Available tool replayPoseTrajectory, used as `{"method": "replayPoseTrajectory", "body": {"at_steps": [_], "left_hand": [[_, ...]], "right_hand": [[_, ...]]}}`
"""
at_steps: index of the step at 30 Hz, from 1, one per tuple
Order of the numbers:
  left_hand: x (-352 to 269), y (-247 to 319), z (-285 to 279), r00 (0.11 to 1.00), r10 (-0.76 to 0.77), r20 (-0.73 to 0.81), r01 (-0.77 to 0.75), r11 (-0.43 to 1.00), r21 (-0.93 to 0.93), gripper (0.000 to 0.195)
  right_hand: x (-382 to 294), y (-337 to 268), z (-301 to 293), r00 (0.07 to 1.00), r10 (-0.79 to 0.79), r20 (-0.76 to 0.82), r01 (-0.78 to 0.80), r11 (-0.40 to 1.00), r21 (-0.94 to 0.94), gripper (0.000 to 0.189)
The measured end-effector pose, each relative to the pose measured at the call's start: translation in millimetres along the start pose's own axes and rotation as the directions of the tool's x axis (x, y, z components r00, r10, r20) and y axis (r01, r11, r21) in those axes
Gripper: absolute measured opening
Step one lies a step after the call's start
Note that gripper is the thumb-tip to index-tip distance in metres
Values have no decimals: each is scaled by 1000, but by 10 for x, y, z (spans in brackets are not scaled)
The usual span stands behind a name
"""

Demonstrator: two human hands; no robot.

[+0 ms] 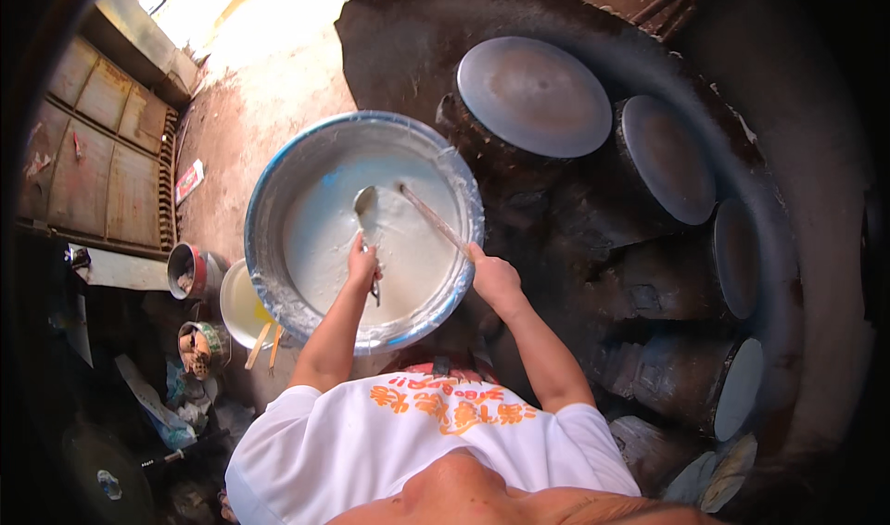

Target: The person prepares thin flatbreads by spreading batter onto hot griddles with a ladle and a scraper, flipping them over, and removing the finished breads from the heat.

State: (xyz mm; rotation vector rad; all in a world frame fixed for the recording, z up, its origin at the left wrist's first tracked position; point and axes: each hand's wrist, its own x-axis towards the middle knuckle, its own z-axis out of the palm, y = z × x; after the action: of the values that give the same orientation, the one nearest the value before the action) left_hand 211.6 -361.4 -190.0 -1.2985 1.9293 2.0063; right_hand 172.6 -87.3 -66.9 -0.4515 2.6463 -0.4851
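Observation:
A large blue tub [259,198] filled with pale, milky batter [327,240] stands in front of me. My left hand [362,266] grips the handle of a metal ladle [364,200], whose bowl is over the batter near the middle of the tub; whether it touches the surface I cannot tell. At the tub's right rim, my right hand [496,279] is closed around the near end of a wooden stick [438,220]. The stick slants across the tub, and its far end meets the batter. White residue coats the tub's rim.
Several round griddle plates [534,97] on dark drum-like stands curve around my right side. A white basin [240,302] with wooden sticks [259,346] is left of the tub. Beyond it are a red bucket [186,272] and another bucket [208,351]. Rusty metal panels [104,170] line the far left.

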Motion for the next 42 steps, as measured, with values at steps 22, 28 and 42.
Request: {"method": "replayPoseTrajectory", "body": {"at_steps": [22,28,42], "left_hand": [[-268,347,977,766,-50,640,633,-107,-766,38],[-1353,1678,909,491,567,661,832,-80,-549,44],[-2436,3518,-26,167,863,476,539,324,-777,38]], "right_hand": [[-172,126,-123,988,-119,101,97,975,200,44],[-386,302,-901,953,-300,-42,245,684,687,46],[-289,-611,-2348,722,-613,-320,410,6,912,47]]}}
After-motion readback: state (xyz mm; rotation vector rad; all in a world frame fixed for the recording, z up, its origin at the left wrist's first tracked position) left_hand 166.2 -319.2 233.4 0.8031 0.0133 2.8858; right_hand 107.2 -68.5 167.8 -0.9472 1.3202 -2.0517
